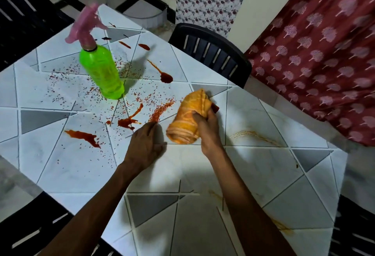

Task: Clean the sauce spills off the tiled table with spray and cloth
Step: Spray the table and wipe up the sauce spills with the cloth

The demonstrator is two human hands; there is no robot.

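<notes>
head view: the cloth [187, 117], a rolled orange bundle, lies on the table [253, 174] with the right hand [207, 125] gripping it, fingers and thumb curled round its middle. a small red blot [215, 107] sits right at those fingertips, partly hidden by the cloth. the left hand [146, 144] rests palm down just left of the cloth, fingers straight and close together, their tips at the edge of a smear of red flakes [162, 109]. just beyond the left fingertips runs a sauce streak [129, 120], and farther off lies a dark blob [166, 77]. a puddle [85, 136] lies well to the left of that hand. the bottle [101, 72] stands far beyond both hands among scattered flakes, with neither hand on it. right of the right hand only faint orange smudges [253, 134] show on the tiles, which i judge to be wiped ground. so the job looks well under half done: the right side is mostly cleared but needs another pass, and the thick spills and flakes on the left all remain. a chair [211, 52] stands past the far edge.
</notes>
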